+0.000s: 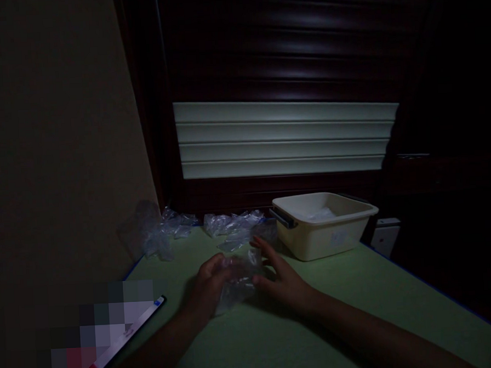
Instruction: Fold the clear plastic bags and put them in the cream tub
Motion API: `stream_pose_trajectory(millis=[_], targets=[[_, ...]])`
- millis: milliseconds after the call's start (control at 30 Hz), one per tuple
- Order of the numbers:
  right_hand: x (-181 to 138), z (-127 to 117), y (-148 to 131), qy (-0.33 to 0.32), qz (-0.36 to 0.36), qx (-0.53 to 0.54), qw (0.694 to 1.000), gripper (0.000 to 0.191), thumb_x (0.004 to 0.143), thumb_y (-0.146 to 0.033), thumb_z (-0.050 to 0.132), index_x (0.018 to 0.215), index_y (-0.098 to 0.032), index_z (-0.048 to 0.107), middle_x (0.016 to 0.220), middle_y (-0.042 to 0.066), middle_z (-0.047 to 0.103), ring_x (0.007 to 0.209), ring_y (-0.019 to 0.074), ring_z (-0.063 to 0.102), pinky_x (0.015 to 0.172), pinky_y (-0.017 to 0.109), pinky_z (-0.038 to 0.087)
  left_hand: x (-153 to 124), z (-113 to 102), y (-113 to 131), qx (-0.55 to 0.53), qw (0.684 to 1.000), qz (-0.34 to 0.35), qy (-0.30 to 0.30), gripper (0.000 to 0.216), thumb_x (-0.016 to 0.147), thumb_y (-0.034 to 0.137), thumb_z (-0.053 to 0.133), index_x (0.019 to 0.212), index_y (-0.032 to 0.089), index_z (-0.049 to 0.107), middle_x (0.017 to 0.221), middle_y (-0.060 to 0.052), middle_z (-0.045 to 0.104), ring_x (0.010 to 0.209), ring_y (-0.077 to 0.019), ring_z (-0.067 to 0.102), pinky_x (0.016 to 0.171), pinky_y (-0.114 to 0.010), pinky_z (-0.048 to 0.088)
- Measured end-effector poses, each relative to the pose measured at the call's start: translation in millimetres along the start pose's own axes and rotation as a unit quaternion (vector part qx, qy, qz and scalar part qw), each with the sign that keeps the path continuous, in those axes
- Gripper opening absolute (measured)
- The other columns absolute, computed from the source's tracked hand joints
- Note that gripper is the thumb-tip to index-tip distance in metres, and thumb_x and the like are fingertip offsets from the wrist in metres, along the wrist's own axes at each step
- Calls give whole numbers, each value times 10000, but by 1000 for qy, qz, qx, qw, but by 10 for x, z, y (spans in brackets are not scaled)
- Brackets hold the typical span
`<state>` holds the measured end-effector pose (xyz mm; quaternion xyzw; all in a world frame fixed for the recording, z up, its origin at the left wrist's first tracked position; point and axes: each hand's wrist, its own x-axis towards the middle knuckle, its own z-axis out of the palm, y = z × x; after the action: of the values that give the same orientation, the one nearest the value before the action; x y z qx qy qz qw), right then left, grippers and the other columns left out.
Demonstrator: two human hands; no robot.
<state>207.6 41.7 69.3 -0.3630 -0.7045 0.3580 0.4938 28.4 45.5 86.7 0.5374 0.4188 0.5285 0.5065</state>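
A flat device [127, 333] lies left of my fingers [270, 253]; left hand [208, 287] pinching clear plastic [237, 291], right hand [287, 285] spread; seemingly midway, loose wrappers [231, 224] beyond, some apparently in the tub [333, 241].

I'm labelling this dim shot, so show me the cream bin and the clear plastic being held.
Cream bin [319, 240]: head view, on its outer front wall.
Held clear plastic [237, 290]: head view, on its crumpled lower part.
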Motion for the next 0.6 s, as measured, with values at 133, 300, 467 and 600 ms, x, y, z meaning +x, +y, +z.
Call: stream_pose_trajectory(millis=[133,300,467,600], targets=[[-12,19,-8,-52,27,17,998,952,674,-435,761,1452,-191,269,1383,190,467,1201,304,508,973,473,412,-43,7,-13,-16,999,-14,-49,192,555,294,652,632,183,515,648,4,633,506,-145,554,461,-214,407],[29,47,-9,-19,31,-16,999,494,721,-323,710,1171,-158,588,863,46,679,748,200,619,680,322,500,-58,44,4,2,999,-6,-39,231,581,353,666,704,194,552,639,3,622,570,-186,604,523,-252,458],[77,43,-1,48,21,-2,999,178,751,-316,652,862,-178,642,649,-17,608,599,156,555,556,260,444,6,51,-15,34,999,21,8,294,606,438,696,726,211,551,669,2,630,576,-187,615,546,-261,472],[115,10,4,103,16,24,994,282,774,-458,611,700,-188,577,612,-6,578,588,161,549,556,268,443,45,39,-44,57,997,33,34,328,642,495,680,718,206,545,629,14,621,417,-129,527,447,-227,414]])
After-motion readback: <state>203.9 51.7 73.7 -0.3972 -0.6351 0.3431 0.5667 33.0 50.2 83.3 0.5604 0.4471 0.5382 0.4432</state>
